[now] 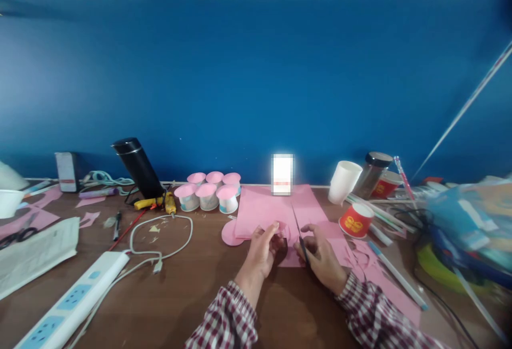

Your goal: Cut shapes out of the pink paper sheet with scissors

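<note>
My left hand [262, 250] pinches a small piece of pink paper [282, 230] over the brown table. My right hand [322, 255] grips a pair of scissors [299, 230], blades pointing up and away, close beside that piece. Both hands hover above a stack of pink paper sheets [264, 207]. A pink paper disc [230, 234] lies just left of the stack. Both sleeves are red and white plaid.
Several white cups with pink lids [210, 191] stand behind the hands. A black flask [138, 166], yellow glue gun [160, 202], white cable [168, 231] and power strip [68, 306] lie left. Red cups [356, 220], a white cup [344, 181], a jar [372, 173], straws and pink scraps [376, 271] are right.
</note>
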`<action>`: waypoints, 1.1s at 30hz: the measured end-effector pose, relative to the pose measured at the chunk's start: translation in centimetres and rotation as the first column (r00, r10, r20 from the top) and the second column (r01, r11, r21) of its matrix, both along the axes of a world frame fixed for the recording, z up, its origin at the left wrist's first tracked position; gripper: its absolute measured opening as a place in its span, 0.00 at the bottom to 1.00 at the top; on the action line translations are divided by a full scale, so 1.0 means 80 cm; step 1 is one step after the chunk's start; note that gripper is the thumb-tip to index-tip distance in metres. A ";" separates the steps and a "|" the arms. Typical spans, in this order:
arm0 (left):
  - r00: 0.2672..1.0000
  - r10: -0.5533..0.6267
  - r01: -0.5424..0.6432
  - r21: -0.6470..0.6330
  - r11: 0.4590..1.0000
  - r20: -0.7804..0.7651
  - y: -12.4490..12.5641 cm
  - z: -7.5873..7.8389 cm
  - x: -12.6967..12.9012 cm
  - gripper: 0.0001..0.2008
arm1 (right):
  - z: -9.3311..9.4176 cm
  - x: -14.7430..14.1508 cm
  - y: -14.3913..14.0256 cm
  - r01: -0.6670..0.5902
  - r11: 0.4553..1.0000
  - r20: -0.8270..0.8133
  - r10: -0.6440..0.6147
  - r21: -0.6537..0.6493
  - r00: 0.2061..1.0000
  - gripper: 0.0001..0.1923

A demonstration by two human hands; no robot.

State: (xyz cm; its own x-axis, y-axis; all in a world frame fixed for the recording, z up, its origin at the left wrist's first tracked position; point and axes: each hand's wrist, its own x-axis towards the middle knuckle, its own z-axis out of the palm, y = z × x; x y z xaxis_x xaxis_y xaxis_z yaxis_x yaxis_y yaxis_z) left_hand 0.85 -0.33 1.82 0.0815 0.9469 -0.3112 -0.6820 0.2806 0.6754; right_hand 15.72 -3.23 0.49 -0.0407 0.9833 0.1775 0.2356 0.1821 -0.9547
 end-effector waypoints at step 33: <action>0.611 0.427 -0.103 0.467 0.878 -0.667 0.018 -0.009 -0.003 0.07 | -0.012 0.013 0.014 0.182 0.970 0.032 -0.189 0.163 0.981 0.25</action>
